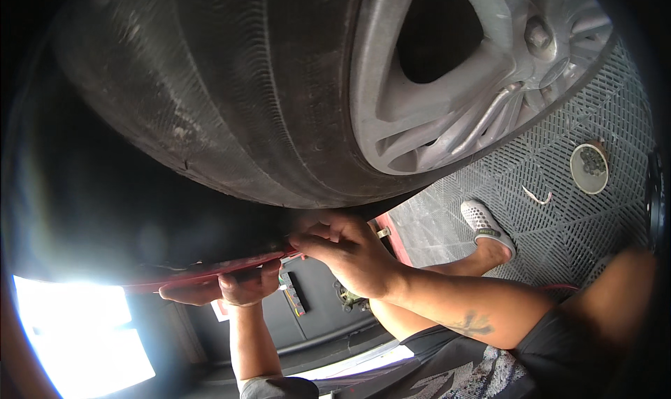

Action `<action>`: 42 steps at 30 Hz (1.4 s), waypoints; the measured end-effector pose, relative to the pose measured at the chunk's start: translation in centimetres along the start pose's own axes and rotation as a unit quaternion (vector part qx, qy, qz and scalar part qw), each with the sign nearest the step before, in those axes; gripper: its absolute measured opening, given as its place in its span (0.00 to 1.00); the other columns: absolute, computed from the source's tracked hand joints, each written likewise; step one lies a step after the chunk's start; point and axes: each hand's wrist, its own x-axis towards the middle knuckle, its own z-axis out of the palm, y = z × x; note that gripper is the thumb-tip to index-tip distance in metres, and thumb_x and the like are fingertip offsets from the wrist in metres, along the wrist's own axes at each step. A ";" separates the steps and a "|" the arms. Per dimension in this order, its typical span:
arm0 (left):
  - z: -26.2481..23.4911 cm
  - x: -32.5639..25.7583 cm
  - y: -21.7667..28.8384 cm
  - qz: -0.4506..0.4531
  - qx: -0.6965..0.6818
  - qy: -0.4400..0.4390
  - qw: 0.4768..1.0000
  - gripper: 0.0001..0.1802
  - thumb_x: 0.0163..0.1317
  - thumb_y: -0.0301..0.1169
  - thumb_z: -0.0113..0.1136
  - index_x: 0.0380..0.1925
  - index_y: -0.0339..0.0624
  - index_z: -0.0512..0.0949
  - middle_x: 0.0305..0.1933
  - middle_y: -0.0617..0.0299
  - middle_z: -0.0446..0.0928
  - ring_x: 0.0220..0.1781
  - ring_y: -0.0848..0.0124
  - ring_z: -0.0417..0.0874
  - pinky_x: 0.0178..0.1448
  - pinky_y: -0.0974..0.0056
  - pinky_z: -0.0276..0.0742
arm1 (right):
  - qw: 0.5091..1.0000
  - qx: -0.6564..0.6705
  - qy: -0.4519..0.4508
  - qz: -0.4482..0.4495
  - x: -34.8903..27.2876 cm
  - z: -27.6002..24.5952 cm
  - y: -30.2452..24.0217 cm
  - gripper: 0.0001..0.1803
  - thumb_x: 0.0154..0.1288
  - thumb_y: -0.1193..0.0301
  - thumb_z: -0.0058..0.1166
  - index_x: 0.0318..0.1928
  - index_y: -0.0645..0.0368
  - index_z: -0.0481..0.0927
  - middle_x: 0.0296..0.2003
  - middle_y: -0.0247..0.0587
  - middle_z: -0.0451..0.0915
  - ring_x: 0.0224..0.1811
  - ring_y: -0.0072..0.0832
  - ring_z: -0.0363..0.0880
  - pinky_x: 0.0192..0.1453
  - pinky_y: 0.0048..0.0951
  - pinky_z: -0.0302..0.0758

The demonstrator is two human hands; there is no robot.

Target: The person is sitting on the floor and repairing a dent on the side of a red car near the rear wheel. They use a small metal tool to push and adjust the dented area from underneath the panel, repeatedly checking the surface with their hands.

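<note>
A large black tire on a silver alloy wheel fills the upper view. Below it runs the red edge of a car body panel, bordering the dark wheel arch. My left hand lies against the red edge from outside, its fingers stretched along it and apart. Beside it, under the tire, my right hand reaches to the same edge with bent fingers and thumb drawn together. Shadow hides its fingertips, so what they pinch does not show.
Grey slotted floor tiles spread at right, with a white tub of small dark pieces and a pale curved strip on them. My foot wears a light perforated clog. Bright window light glares at lower left.
</note>
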 end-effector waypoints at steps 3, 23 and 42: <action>0.4 -1.0 0.4 -0.023 -0.058 0.004 0.998 0.45 0.75 0.54 0.56 0.82 0.44 0.54 0.82 0.50 0.59 0.79 0.55 0.67 0.80 0.45 0.65 | 0.999 0.052 0.006 -0.001 -0.1 0.1 0.3 0.06 0.77 0.72 0.60 0.44 0.62 0.84 0.36 0.31 0.85 0.42 0.18 0.80 0.50 0.25 0.75; -2.0 1.4 3.7 -0.389 -0.129 0.062 0.910 0.74 0.52 0.61 0.82 0.84 0.39 0.43 0.74 0.45 0.67 0.67 0.52 0.77 0.66 0.51 0.80 | 0.995 0.034 -0.088 0.016 -0.1 -1.3 0.4 0.10 0.80 0.71 0.57 0.56 0.58 0.78 0.43 0.26 0.80 0.44 0.12 0.73 0.45 0.21 0.72; -2.2 3.4 4.4 -0.553 -0.304 0.069 0.772 0.90 0.41 0.62 0.87 0.84 0.44 0.25 0.87 0.47 0.35 0.85 0.49 0.49 0.83 0.40 0.55 | 0.923 -0.329 0.015 -0.199 1.3 -2.0 1.0 0.09 0.71 0.76 0.61 0.50 0.63 0.86 0.36 0.50 0.87 0.40 0.40 0.88 0.49 0.38 0.81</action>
